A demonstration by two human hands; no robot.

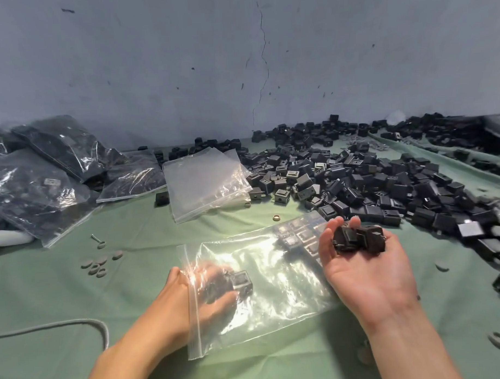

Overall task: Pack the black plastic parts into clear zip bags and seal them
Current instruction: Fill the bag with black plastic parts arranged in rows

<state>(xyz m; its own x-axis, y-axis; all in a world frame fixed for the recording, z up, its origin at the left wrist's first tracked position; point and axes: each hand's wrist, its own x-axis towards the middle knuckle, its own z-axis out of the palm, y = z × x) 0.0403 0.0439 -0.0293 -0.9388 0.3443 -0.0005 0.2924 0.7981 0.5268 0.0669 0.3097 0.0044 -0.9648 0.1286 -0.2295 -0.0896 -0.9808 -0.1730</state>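
Currently the right grip (367, 267) lies palm up, its fingers curled around a small cluster of black parts (355, 239), at the far right corner of the clear zip bag (275, 296). The left grip (209, 287) is inside the bag's open mouth, next to 1 part (241, 280). Whether it clasps that part cannot be told, because glare and blur on the film obscure the fingers.

The bag lies flat on the surface (62, 295), with more parts (298, 235) at its closed end.

Assessment: the parts look rigid, light and boxy, best taken by their flat faces. The film looks thin, limp and slippery, best held at the zip rib.

The loose pile (370, 182) runs out of frame on the right. The count in the right grip is indeterminable.
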